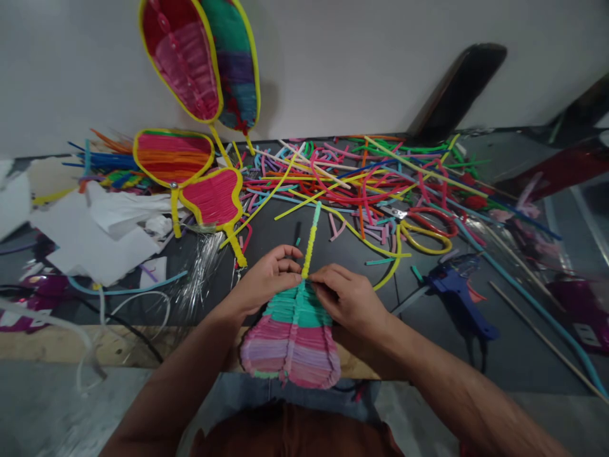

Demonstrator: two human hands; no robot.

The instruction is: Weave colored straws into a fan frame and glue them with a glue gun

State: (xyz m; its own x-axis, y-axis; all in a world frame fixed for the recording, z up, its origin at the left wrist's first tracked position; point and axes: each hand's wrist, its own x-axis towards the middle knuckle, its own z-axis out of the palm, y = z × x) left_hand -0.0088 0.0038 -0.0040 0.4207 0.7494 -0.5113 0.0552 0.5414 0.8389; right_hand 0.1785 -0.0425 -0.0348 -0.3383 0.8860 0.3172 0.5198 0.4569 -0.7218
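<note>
- The striped panel (311,349) is positioned over the near edge of the table (273,231), its yellow-wrapped stem (310,244) pointed far.
- The stem's base is met by the left hand (269,276), fingers curled; whether it is pinched cannot be told.
- Just right of it, the right hand's (354,301) thumb and fingertips are pressed together.
- Wrapping seems to be in hand; a steady hold and snug turns are probably called for.
</note>
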